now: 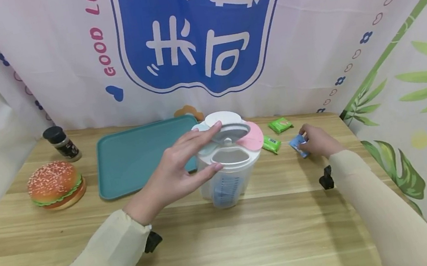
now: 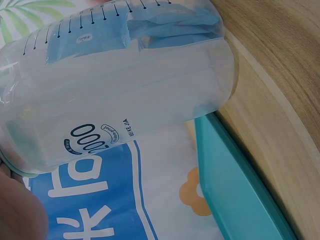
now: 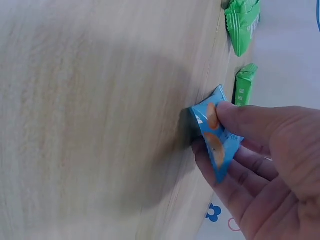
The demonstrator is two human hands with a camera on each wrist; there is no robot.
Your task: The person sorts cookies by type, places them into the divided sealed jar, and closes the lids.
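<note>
A clear plastic storage container [image 1: 228, 188] with a lid of several coloured flaps stands on the table; one flap [image 1: 230, 133] is raised above an opening in the lid. Blue packets [image 2: 175, 25] lie inside, seen through its wall in the left wrist view. My left hand [image 1: 177, 168] lies over the lid, its fairly straight index finger reaching the raised flap and its thumb at the rim of the opening. To the right, my right hand [image 1: 318, 139] pinches a blue snack packet [image 3: 217, 132] between thumb and fingers, close to the tabletop.
Two green snack packets [image 1: 280, 125] lie between the container and my right hand. Left of the container is a teal tray [image 1: 134, 158], then a toy hamburger [image 1: 55, 184] and a black-capped seasoning bottle [image 1: 62, 144]. A printed curtain [image 1: 77, 79] hangs behind the table.
</note>
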